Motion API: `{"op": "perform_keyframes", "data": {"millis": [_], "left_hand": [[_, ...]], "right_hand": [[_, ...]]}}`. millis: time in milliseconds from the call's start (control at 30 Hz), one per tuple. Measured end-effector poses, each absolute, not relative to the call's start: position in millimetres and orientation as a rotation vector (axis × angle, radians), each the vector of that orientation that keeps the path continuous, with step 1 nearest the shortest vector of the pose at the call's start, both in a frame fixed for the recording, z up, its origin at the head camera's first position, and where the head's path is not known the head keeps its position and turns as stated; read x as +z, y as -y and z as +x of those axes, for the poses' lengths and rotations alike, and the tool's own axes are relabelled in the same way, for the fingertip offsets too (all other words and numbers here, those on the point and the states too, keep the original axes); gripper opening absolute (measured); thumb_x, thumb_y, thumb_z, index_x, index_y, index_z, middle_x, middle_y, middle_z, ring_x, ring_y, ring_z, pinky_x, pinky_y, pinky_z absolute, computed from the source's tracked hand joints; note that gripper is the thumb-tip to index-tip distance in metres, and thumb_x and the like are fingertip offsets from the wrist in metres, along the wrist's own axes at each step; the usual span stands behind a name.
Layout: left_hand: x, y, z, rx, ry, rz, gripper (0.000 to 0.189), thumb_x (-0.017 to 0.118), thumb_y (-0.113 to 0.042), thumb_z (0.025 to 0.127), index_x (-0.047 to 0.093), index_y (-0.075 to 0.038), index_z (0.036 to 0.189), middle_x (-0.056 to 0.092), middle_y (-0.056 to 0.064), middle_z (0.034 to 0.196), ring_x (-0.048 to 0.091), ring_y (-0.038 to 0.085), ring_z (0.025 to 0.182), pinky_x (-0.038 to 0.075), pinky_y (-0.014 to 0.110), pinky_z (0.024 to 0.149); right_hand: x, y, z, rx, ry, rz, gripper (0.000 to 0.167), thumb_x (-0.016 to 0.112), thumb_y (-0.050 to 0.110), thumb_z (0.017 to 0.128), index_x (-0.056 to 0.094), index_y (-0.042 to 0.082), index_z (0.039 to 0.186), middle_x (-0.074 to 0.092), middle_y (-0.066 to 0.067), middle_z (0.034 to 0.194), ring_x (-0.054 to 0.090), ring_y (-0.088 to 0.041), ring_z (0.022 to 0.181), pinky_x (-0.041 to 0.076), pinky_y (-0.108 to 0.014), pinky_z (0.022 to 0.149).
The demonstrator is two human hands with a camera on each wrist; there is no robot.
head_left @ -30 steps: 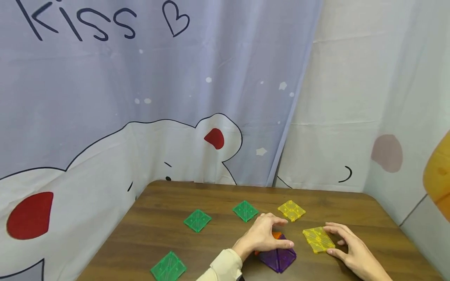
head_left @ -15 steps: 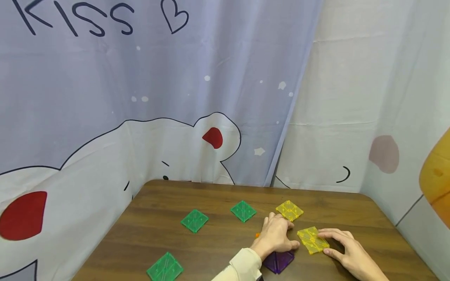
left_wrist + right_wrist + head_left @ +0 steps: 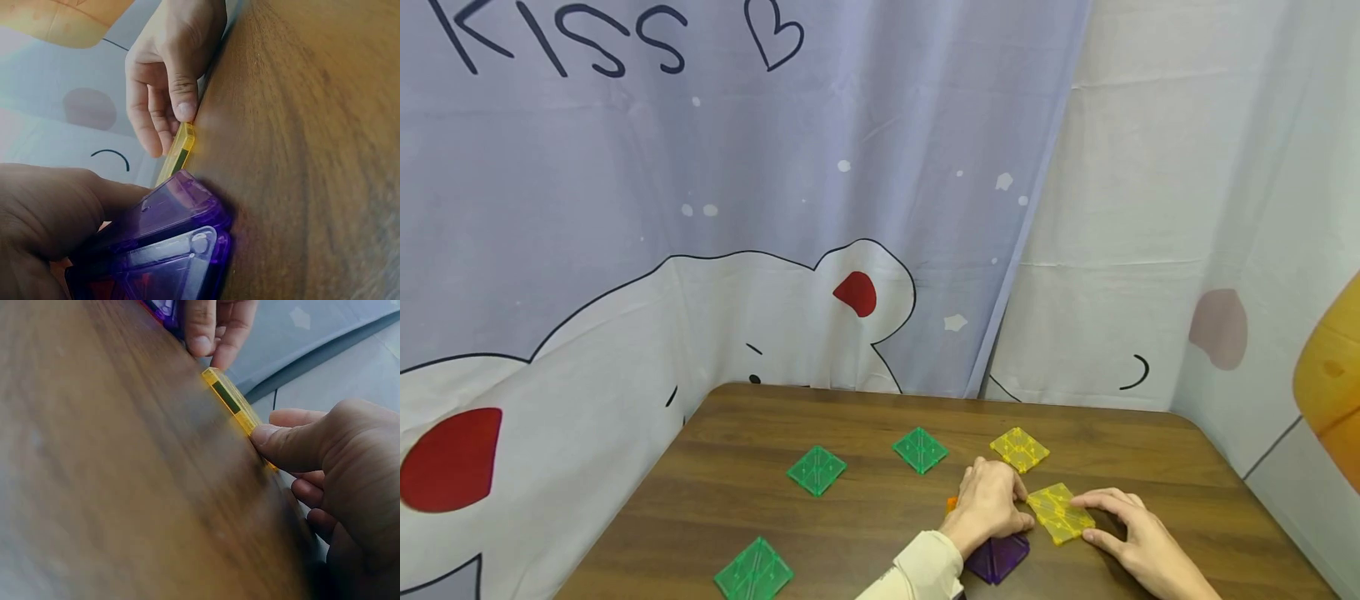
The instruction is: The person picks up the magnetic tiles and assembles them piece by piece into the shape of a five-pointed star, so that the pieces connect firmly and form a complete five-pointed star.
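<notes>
My right hand [image 3: 1142, 546] pinches a translucent yellow magnetic tile [image 3: 1062, 514] between thumb and fingers at its right edge. The tile lies low over the wooden table; a dark strip shows in its side in the right wrist view. My left hand [image 3: 988, 504] reaches over purple triangular tiles [image 3: 997, 560] and an orange tile [image 3: 952, 503], mostly hidden under it. Its thumb and fingertips are at the yellow tile's left corner; in the right wrist view one finger [image 3: 232, 344] seems to touch it. The purple tiles [image 3: 169, 231] stand close before my left palm in the left wrist view.
Another yellow tile [image 3: 1019, 450] lies at the back of the table [image 3: 850, 533]. Three green diamond-shaped pieces lie to the left: a back one [image 3: 920, 451], a middle one [image 3: 817, 471] and a front one [image 3: 754, 570]. A printed curtain [image 3: 775, 167] hangs behind the table.
My right hand has slid the yellow tile left, towards my left hand. My left hand has moved right across the purple tiles, and its thumb and fingers have come closer together.
</notes>
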State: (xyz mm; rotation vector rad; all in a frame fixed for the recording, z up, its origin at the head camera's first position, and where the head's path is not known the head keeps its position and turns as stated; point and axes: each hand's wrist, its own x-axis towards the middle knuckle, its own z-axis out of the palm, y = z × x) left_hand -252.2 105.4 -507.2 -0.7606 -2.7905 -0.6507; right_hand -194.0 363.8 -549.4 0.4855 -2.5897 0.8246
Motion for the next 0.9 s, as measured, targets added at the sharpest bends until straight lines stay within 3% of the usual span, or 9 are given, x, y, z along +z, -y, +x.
{"op": "perform_keyframes", "data": {"millis": [200,400,500,667,900], "left_hand": [[-508,-106,-254,-0.760,2.798,-0.689,0.024,0.105,-0.038,0.075,0.083,-0.031,0.078,0.072,-0.023,0.080,0.058,0.001,0.076,0.049,0.018,0.074],[-508,-103,-257,-0.890,2.752,-0.686,0.033,0.110,-0.032,0.069,0.078,-0.028,0.069,0.066,-0.022,0.065,0.053,-0.005,0.061,0.046,0.013,0.063],[-507,-102,-258,-0.971,2.754,-0.703,0.036,0.111,-0.026,0.067,0.077,-0.027,0.077,0.068,-0.023,0.064,0.056,-0.008,0.060,0.049,0.013,0.067],[-503,-99,-259,-1.133,2.759,-0.790,0.040,0.109,-0.017,0.071,0.086,-0.026,0.102,0.073,-0.022,0.067,0.061,-0.011,0.065,0.053,0.012,0.079],[-500,-95,-260,-1.248,2.730,-0.872,0.040,0.105,-0.016,0.076,0.091,-0.029,0.110,0.079,-0.018,0.075,0.061,-0.013,0.065,0.051,0.010,0.073]], "right_hand": [[-551,-363,-194,0.935,2.585,0.542,0.042,0.093,0.016,0.091,0.078,0.029,0.128,0.074,0.007,0.128,0.061,0.002,0.118,0.055,-0.023,0.091],[-550,-364,-195,1.051,2.577,0.607,0.044,0.091,0.012,0.092,0.077,0.022,0.132,0.073,-0.001,0.131,0.065,-0.001,0.114,0.055,-0.022,0.086],[-549,-363,-195,1.073,2.573,0.623,0.046,0.091,0.012,0.092,0.077,0.021,0.134,0.073,-0.002,0.130,0.066,-0.004,0.110,0.053,-0.024,0.082],[-547,-362,-195,1.120,2.572,0.644,0.049,0.091,0.010,0.091,0.075,0.017,0.138,0.071,-0.005,0.131,0.066,-0.006,0.106,0.053,-0.026,0.079],[-546,-360,-195,1.186,2.568,0.691,0.053,0.087,0.006,0.095,0.070,0.006,0.145,0.069,-0.008,0.129,0.064,-0.007,0.103,0.054,-0.026,0.078]]}}
